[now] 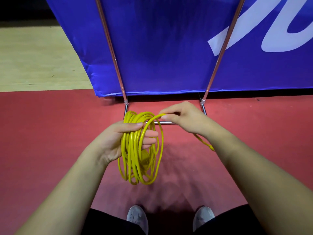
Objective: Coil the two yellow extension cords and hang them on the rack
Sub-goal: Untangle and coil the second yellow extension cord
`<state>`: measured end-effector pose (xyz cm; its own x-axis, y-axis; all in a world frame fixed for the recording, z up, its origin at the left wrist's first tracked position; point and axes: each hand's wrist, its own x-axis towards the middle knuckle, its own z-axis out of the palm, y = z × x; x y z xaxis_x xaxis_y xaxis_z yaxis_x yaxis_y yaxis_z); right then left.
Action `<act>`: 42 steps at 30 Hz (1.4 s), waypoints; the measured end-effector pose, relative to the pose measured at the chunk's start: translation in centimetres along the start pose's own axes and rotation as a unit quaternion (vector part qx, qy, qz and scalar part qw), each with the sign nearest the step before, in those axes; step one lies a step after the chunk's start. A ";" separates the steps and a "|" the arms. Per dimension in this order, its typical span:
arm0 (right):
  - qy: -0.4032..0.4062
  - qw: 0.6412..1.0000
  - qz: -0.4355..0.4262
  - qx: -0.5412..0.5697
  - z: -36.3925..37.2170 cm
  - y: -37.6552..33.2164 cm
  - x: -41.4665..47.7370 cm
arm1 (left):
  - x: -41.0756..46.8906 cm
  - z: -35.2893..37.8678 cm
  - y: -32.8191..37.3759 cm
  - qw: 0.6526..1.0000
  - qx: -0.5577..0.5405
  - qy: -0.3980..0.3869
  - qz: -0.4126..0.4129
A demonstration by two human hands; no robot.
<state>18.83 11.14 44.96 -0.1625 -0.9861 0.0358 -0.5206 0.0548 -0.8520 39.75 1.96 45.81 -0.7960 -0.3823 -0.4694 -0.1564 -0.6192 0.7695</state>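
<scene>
Bright yellow cord hangs in loose loops from the left hand, which grips the bundle. Right hand pinches the last strand.

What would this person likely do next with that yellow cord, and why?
Probably lay the strand pinched in the right hand over the coil that the left hand holds, adding a loop: loose cord trails off past the right wrist, uncoiled.

Left hand: held palm-up at frame centre, fingers curled closed, forearm extended from lower left.
Right hand: raised right of centre, thumb and fingertips pinched together.
</scene>
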 end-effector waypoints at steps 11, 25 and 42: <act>-0.100 0.990 0.067 -0.072 -0.2 3.1 -0.9 | -0.1 -0.5 0.3 0.995 -0.042 -0.072 0.059; -0.007 0.998 0.046 -0.030 -1.0 2.3 -0.3 | -0.1 -1.2 0.5 0.999 -0.045 -0.020 0.005; -0.050 0.996 -0.033 -0.069 -0.2 -0.7 -0.3 | 0.0 -0.1 -0.7 0.987 0.144 -0.068 -0.013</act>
<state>19.05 11.44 45.63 -0.0431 -0.9986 0.0313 -0.6380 0.0034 -0.7700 39.90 2.31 45.22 -0.8573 -0.2622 -0.4430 -0.3218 -0.3986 0.8588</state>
